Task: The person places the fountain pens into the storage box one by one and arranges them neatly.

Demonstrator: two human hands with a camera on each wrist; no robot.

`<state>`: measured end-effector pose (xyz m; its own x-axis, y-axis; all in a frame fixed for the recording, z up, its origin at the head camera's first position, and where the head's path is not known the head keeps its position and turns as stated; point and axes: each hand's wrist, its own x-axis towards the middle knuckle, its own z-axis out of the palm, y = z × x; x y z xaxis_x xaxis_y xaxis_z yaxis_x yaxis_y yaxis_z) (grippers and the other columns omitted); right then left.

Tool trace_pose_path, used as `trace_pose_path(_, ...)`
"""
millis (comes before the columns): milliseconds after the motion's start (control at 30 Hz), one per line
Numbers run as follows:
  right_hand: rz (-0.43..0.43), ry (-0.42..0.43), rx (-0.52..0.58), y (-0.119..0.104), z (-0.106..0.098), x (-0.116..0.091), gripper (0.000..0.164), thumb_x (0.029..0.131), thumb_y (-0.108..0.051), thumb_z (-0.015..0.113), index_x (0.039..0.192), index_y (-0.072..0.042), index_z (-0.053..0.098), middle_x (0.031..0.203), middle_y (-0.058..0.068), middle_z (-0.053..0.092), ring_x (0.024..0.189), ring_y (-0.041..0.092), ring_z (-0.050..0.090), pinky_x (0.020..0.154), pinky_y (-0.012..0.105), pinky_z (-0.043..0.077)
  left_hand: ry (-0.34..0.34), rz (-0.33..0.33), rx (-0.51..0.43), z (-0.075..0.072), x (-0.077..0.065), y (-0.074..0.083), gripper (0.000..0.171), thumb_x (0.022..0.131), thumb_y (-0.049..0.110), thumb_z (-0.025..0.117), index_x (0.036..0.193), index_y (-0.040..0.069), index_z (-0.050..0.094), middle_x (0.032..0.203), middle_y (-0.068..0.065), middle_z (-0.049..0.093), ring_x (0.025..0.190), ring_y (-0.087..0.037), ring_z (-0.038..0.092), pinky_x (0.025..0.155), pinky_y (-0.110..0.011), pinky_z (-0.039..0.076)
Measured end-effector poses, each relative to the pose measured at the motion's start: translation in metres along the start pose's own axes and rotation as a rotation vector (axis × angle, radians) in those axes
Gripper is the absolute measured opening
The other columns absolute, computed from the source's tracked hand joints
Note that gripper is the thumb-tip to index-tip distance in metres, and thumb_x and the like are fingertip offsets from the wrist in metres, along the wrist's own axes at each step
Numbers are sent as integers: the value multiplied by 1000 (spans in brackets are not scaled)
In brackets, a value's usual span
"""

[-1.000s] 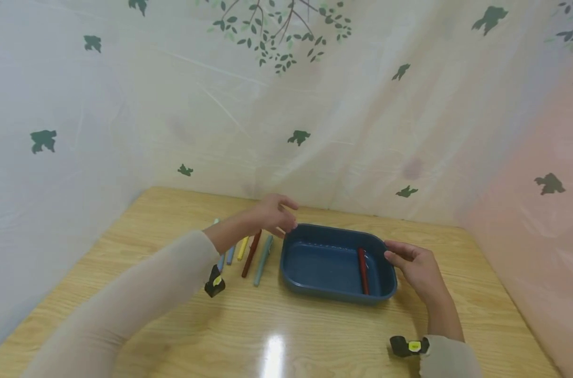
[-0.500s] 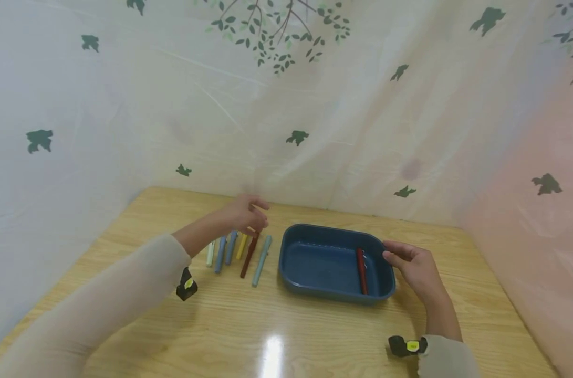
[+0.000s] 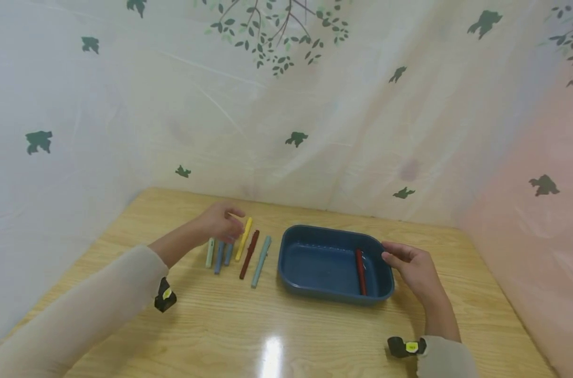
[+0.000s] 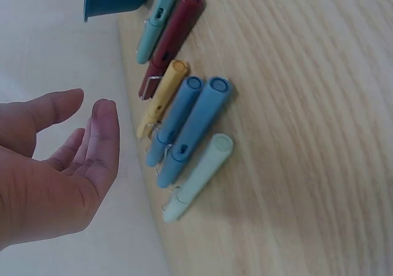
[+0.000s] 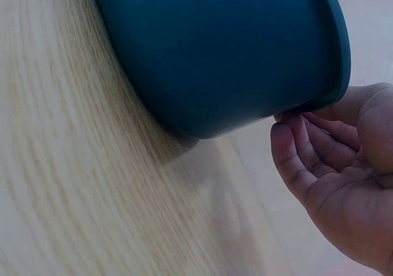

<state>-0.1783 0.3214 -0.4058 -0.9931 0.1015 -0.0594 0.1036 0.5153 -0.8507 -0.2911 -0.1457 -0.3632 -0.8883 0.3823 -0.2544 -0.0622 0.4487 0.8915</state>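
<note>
My left hand [image 3: 220,221] hovers above the far ends of several pens lying side by side. Its fingers are loosely bent with a gap to the thumb, and nothing is between them in the left wrist view. From left to right lie a pale green pen [image 4: 199,177], two blue pens [image 4: 179,117], a yellow pen [image 3: 243,239], a dark red pen [image 3: 249,254] and a teal pen [image 3: 261,262]. My right hand [image 3: 416,270] pinches the right end rim of a dark blue box [image 3: 324,297], thumb on top and fingers beneath. Inside the box, near its right end, lies a red pen [image 3: 361,272].
The wooden table [image 3: 220,325] carries the pens and the box. A pale curtain [image 3: 220,131] with leaf and bird prints hangs behind and at both sides. A bright reflection shows on the tabletop in front.
My left hand has moved left, away from the box's left rim, passing over the teal and dark red pens to above the blue ones. The right hand and the box have stayed in place.
</note>
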Motion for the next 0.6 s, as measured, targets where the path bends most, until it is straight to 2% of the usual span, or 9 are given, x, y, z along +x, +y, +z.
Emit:
trace_pose_path(333,3,-3,-1,0,-1,0,57,100,-46,64,143,-9,59,147,16,56,136,36,51,112,58,42,33,-30,-31,-18,-12,-25,55,97,-4,59,148,-12,38,126,-32,61,114,-44,65,92,-47,60)
trace_pose_path(600,-5,-5,-5,1,-1,1,56,101,-44,64,143,-8,60,146,16,57,135,35,53,112,56,44,82,-86,-41,-30,-16,-51,57,97,0,65,146,-12,40,125,-29,60,101,-28,70,87,-40,62)
